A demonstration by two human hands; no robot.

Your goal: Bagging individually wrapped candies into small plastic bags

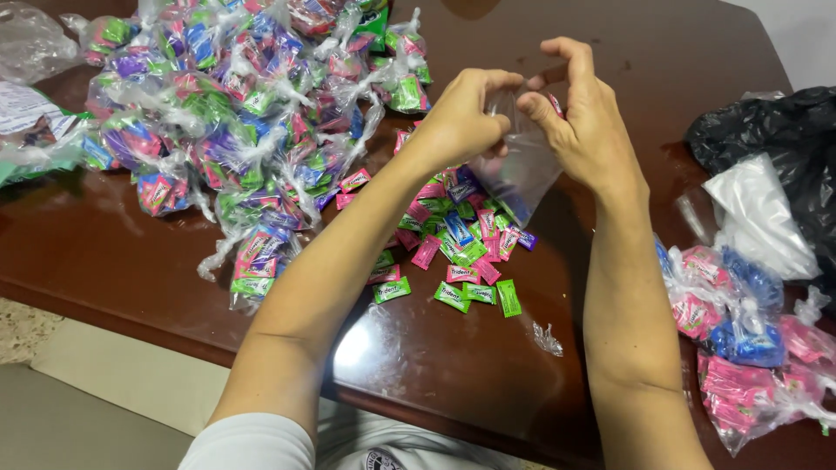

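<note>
A: What fills the frame?

B: A dark brown table (104, 252) spans nearly all of it. A big heap of knotted clear candy bags (235, 113) covers the upper left.

A: And on the right?

B: A black plastic bag (775, 130) at the upper right edge, with a few filled pink and blue bags (740, 348) at the lower right.

A: The middle?

B: Loose pink, green and blue wrapped candies (461, 252) lie scattered at center.

A: The hands?

B: Both are raised above those candies. The left hand (461, 122) pinches the top edge of a small clear plastic bag (522, 170); the right hand (583, 117) grips the same rim, thumb and fingers closed on it.
</note>
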